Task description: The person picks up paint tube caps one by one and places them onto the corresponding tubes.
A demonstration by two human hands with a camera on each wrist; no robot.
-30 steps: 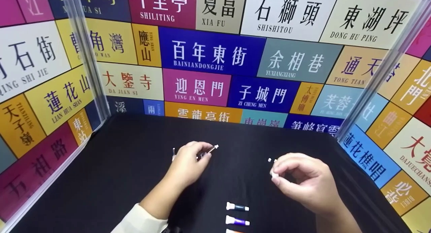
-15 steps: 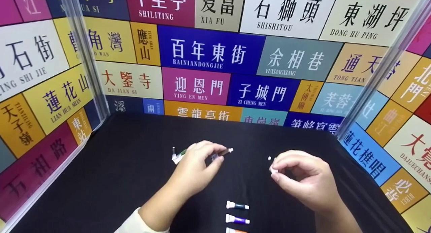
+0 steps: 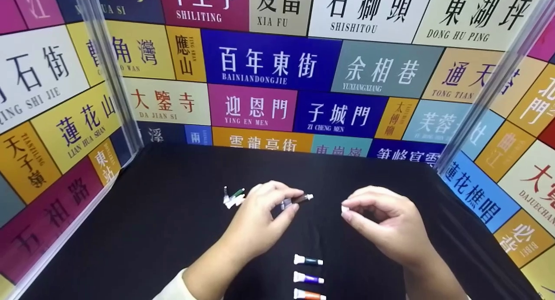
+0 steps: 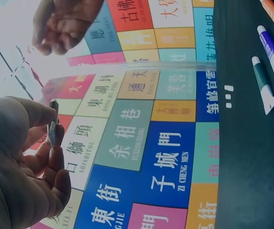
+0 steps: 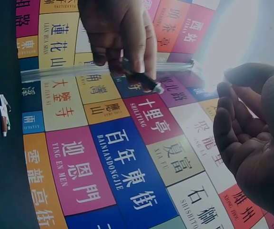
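My left hand point(image 3: 264, 220) holds a small dark brown paint tube point(image 3: 300, 199) between thumb and fingers, its white end pointing right. In the right wrist view the same tube point(image 5: 141, 78) slants down from the fingers, above the table. Facing it across a short gap, my right hand point(image 3: 388, 224) pinches a tiny white cap point(image 3: 345, 209) between thumb and index finger. Both hands are raised over the black cloth. Beyond the left hand, a small pile of paint tubes point(image 3: 234, 199) lies partly behind its fingers.
Nearer to me lie a dark green tube point(image 3: 308, 261), a purple tube point(image 3: 308, 278) and an orange tube point(image 3: 309, 295) in a column. Tiny white caps point(image 4: 228, 96) sit on the black cloth point(image 3: 182, 230). Printed sign panels point(image 3: 271, 59) wall in the back and sides.
My left hand has moved right with the brown tube, uncovering more of the pile. The right hand has shifted slightly up and left, still pinching the cap; a loose cap is now hidden behind it.
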